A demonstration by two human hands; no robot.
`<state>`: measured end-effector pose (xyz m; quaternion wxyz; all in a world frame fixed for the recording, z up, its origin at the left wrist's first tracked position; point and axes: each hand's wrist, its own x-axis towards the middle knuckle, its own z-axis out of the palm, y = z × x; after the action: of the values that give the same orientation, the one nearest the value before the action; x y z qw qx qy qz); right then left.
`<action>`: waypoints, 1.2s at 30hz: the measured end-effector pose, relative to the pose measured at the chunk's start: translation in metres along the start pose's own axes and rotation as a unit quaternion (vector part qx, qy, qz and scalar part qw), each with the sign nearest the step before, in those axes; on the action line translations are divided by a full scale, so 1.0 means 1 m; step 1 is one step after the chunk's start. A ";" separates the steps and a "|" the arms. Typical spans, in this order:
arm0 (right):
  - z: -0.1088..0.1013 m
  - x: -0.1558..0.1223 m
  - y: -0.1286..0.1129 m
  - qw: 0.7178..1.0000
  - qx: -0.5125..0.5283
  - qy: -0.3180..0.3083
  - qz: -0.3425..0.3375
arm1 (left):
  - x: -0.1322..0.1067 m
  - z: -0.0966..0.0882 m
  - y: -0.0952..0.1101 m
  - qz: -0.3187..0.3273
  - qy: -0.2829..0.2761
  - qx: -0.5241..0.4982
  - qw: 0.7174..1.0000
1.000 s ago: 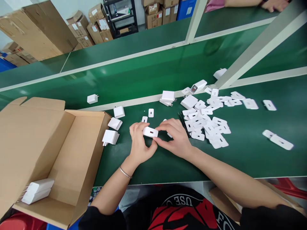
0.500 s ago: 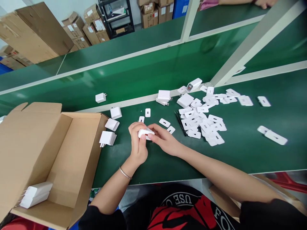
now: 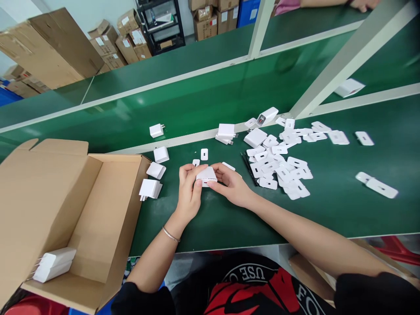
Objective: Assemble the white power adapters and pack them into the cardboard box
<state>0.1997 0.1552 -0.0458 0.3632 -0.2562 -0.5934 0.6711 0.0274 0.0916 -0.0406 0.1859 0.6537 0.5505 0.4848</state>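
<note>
Both hands grip one white charger block just above the green table. My left hand wraps its left side with fingers curled; my right hand pinches its right side. Small white cover plates lie just behind the hands. A heap of several white cover plates lies to the right. Three white chargers sit left of the hands beside an open cardboard box, which holds stacked white chargers in its near left corner.
More chargers rest by the white rail, and one lies on the green conveyor belt behind it. A slanted white frame post crosses at right. Black tweezers lie beside the heap. Another person's arm shows at the far top right.
The charger was turned in my hands: its port face showed before, now a plain white side faces up. The charger on the conveyor belt has drifted right.
</note>
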 end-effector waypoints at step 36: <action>-0.002 0.000 -0.003 0.999 0.038 -0.019 0.008 | -0.001 0.009 0.007 -0.040 0.076 -0.023 0.996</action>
<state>0.2021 0.1566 -0.0428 0.3565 -0.2342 -0.5718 0.7007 0.0383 0.0911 -0.0399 0.1773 0.5880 0.5772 0.5382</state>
